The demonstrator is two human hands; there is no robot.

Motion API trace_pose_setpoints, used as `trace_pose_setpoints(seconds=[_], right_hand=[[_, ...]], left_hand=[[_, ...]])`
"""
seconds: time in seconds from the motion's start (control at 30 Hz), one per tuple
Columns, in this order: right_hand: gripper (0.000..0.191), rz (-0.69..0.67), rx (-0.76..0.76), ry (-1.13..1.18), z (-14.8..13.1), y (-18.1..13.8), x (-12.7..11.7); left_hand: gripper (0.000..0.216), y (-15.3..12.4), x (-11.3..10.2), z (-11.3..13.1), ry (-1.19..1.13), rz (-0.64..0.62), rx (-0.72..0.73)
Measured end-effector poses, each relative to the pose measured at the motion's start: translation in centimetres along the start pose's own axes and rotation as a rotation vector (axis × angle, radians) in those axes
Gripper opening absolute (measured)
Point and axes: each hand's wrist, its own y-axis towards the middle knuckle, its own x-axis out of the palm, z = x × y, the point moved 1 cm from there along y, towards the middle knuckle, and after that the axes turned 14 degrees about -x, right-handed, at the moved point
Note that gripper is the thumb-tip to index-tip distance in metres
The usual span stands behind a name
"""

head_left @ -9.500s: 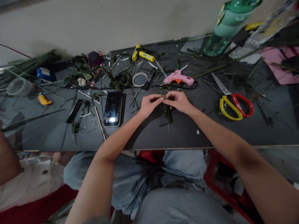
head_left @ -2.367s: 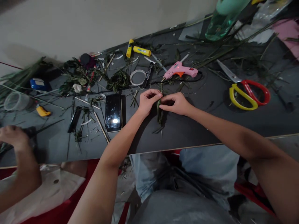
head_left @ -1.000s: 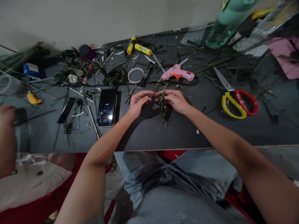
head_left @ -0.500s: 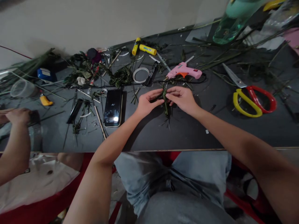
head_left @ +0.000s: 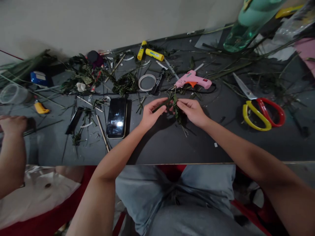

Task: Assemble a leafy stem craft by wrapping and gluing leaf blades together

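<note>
Between my hands is a small plaited bundle of dark green leaf strips (head_left: 177,111), with thin loose ends hanging from its lower tip. My right hand (head_left: 193,112) pinches it from the right with thumb and fingers. On the other side, my left hand (head_left: 153,114) has its thumb and fingers closed around a green strip that runs toward the bundle's top. Just above them lies a pink hot glue gun (head_left: 193,79), its nozzle pointing left near the bundle. Left of my left hand a phone (head_left: 116,117) rests face up on the dark table (head_left: 157,150).
Red-and-yellow-handled scissors (head_left: 263,113) lie at right. Behind are yellow glue sticks (head_left: 154,54), a tape roll (head_left: 147,82), a coiled green plait (head_left: 125,83) and a tall green bottle (head_left: 246,29). Cut stems and a yellow cutter (head_left: 40,107) lie at left, near another person's hand (head_left: 13,124).
My left fingers have moved slightly away from the bundle, holding a strip out to the left. My right hand has turned the bundle a little. The camera view has shifted slightly.
</note>
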Motion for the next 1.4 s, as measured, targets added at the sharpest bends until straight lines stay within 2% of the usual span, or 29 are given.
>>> trace_pose_setpoints(seconds=[0.37,0.47,0.63,0.73,0.8,0.97,1.07,1.2,1.4], right_hand=[[0.050,0.070,0.035,0.043,0.4,-0.1,0.2],[0.050,0.067,-0.025,-0.042,0.8,0.2,-0.1],[0.048,0.064,-0.152,-0.247,1.6,0.5,-0.4],[0.047,0.070,-0.222,-0.295,1.6,0.6,-0.3],[0.045,0.084,-0.243,-0.279,1.6,0.7,-0.3],[0.037,0.089,-0.213,-0.067,2.0,1.2,-0.8],[0.042,0.159,-0.165,0.037,2.3,1.5,-0.9],[0.048,0.244,-0.140,0.054,2.7,1.7,-1.1],[0.050,0.201,-0.163,0.042,2.4,1.5,-1.2]], left_hand=[[0.035,-1.1,0.2,0.2,-0.038,0.029,-0.090],[0.036,-0.9,0.4,0.1,-0.008,0.050,-0.084],[0.042,-0.1,0.8,-0.5,0.015,0.050,-0.003],[0.046,0.5,1.2,-0.7,0.059,0.080,0.069],[0.050,0.9,1.6,-0.7,0.065,0.115,0.094],[0.047,1.9,2.3,-0.8,-0.045,0.065,0.049],[0.046,2.6,2.6,-0.7,-0.072,0.073,0.053],[0.047,3.5,3.0,-0.5,-0.007,0.064,0.123],[0.053,3.7,2.7,-0.6,-0.036,-0.019,0.091]])
